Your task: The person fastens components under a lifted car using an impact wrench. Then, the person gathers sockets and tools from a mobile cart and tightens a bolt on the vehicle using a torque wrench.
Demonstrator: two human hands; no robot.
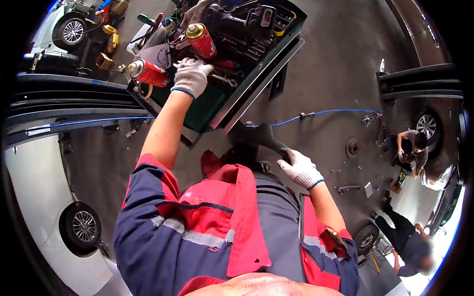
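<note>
My left hand (pixel 192 79), in a white knit glove, reaches down among the tools on the tool cart (pixel 197 116). Its fingers curl downward, and what lies under them is hidden. A metal wrench (pixel 224 79) lies right beside its thumb side. Two red spray cans flank the hand: one can (pixel 201 42) stands just beyond it, another can (pixel 149 73) is to its left. Low by my right side, my gloved right hand (pixel 300 169) is closed around the end of a dark tool with a thick handle (pixel 269 138); its far end is dark and hard to make out.
Sockets and wrenches (pixel 259 47) fill the cart's far side. A blue hose (pixel 326 111) crosses the floor. Lift posts (pixel 74 98) and cars stand on both sides. At right, one person (pixel 414 148) crouches by a wheel and another person (pixel 407 241) is nearby. A brake disc (pixel 352 148) lies on the floor.
</note>
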